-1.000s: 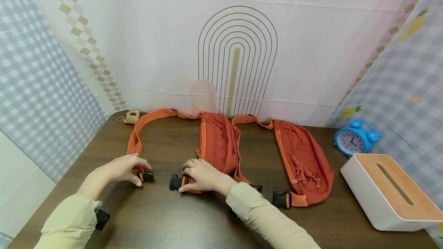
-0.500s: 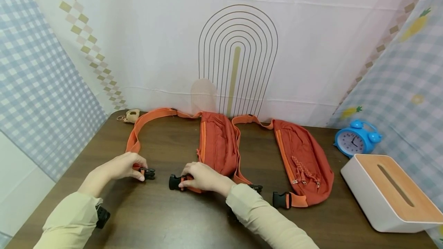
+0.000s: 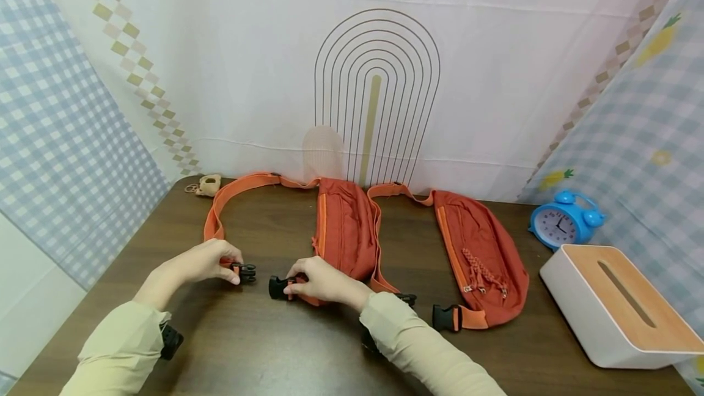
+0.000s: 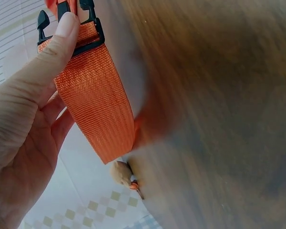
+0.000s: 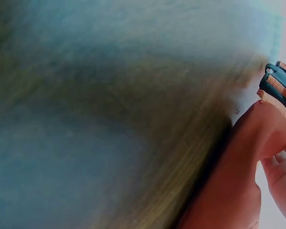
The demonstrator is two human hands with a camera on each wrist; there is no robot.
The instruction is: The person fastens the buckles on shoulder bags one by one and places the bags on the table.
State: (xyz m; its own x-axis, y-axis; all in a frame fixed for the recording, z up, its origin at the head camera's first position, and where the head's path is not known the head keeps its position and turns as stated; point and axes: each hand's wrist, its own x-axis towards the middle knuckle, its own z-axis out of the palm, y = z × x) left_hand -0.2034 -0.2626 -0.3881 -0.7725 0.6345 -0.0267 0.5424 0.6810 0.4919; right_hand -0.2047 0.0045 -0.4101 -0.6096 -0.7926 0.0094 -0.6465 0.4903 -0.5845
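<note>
Between thumb and fingers, my left hand point(image 3: 200, 261) pinches a black prong buckle half point(image 3: 247, 272) on an orange strap point(image 3: 220, 203). The left wrist view shows the thumb pressed on that buckle point(image 4: 96, 36), its prongs pointing past the fingertip. My right hand point(image 3: 324, 280) pinches the black socket buckle half point(image 3: 278, 288) at the near end of a rust-red waist bag point(image 3: 346, 225). In the right wrist view the socket point(image 5: 276, 83) shows at the right edge, the bag hanging below it. Prongs and socket face each other, a short gap apart.
Right of the first bag lies a second rust-red waist bag point(image 3: 484, 255), its socket buckle point(image 3: 447, 318) at the near end. A blue alarm clock point(image 3: 566, 222) and a white tissue box point(image 3: 594, 316) with a wooden lid stand at right. A small beige trinket point(image 3: 209, 185) sits at the far left corner.
My left hand has brought the prong buckle slightly right and away from me, closer to the socket. My right fingers have drawn together into a pinch on the socket. The second bag stays put.
</note>
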